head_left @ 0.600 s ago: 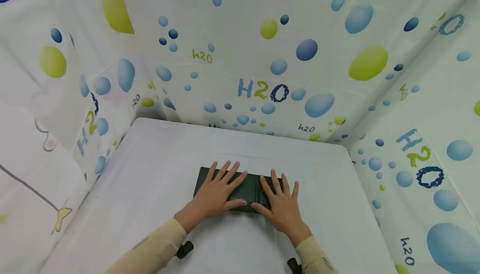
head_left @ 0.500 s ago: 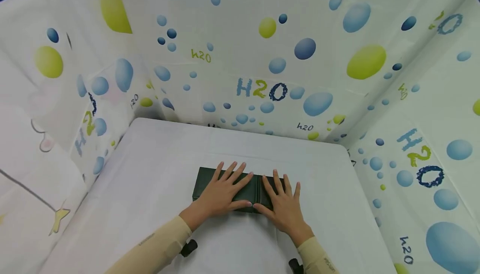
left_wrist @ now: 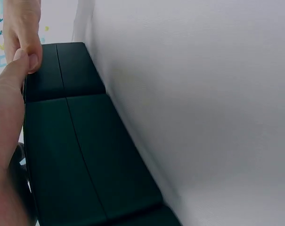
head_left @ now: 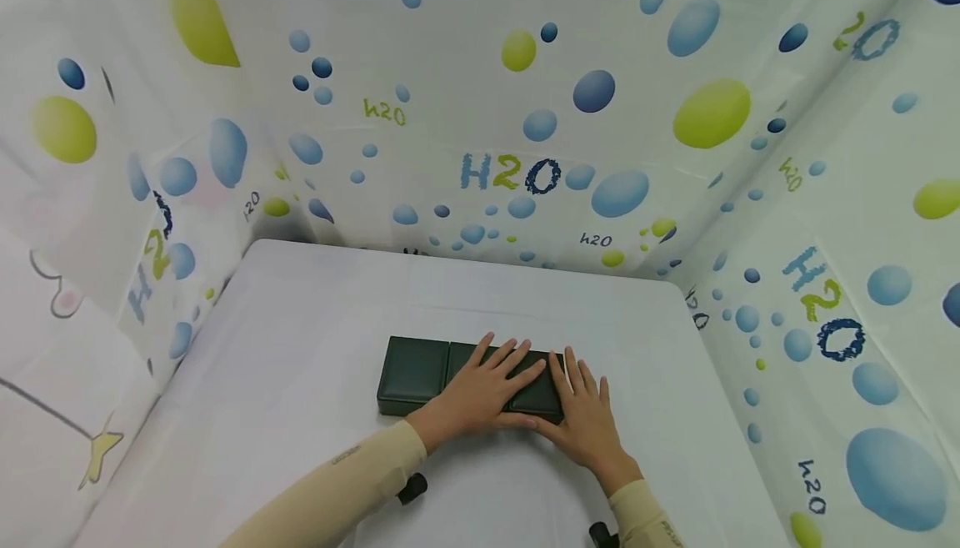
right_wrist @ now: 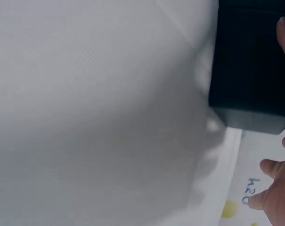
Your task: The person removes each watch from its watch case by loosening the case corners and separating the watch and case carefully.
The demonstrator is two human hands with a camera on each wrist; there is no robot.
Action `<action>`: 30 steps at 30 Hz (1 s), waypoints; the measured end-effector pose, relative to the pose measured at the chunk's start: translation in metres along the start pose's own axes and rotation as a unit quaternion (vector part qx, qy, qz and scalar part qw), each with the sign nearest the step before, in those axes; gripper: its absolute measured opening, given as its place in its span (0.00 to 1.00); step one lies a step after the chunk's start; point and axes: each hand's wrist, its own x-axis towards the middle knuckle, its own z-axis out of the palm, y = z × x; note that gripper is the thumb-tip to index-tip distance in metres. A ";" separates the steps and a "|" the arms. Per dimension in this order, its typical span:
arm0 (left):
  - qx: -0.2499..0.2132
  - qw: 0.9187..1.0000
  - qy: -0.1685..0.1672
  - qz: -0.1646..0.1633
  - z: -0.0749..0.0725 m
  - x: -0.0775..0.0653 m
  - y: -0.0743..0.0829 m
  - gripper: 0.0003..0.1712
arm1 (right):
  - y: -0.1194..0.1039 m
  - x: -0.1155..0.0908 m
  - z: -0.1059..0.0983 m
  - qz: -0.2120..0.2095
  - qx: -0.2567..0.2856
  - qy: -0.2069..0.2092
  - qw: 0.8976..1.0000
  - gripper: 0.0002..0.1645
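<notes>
A long, rectangular, dark green case with a smooth, leather-like surface (head_left: 414, 369) lies flat on a table covered in plain white (head_left: 315, 314), its length running from side to side before the person. Grooves cross the case and divide it into sections; in the left wrist view a thin seam also runs lengthwise along its near side. The left hand (head_left: 483, 394) rests across the top of the case, right of its middle, fingers straight and spread, with the thumb along the near edge. The right hand (head_left: 585, 419) is at the right end of the case, fingers also extended and not curled round it, its thumb reaching the near edge, where the two thumb tips meet. The left section of the case is uncovered. Nearer the person than the case are two beige sleeves (head_left: 337, 481), with a small black device (head_left: 412, 489) under the left wrist and another by the right. Beyond the case and to both sides hangs a white curtain printed with blue and lime spots and "H2O" lettering (head_left: 450, 72).
</notes>
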 end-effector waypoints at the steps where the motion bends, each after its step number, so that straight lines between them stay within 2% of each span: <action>1: 0.000 1.000 -0.002 0.001 -0.001 0.002 0.001 0.54 | 0.002 0.000 0.000 0.002 0.007 0.000 1.000 0.68; 9: -0.001 0.999 -0.040 0.000 -0.006 0.014 -0.002 0.58 | 0.017 -0.006 0.004 0.014 0.106 -0.013 0.994 0.69; 17: -0.016 0.998 -0.059 -0.003 -0.008 0.014 -0.008 0.61 | 0.028 -0.009 0.017 0.018 0.234 -0.020 0.972 0.69; 21: -0.026 0.998 -0.060 -0.005 -0.008 0.015 -0.009 0.62 | 0.031 -0.006 0.023 0.018 0.266 -0.026 0.964 0.72; 30: -0.042 0.997 -0.067 -0.020 -0.012 0.015 0.003 0.65 | 0.048 -0.004 0.024 0.005 0.323 -0.055 0.945 0.79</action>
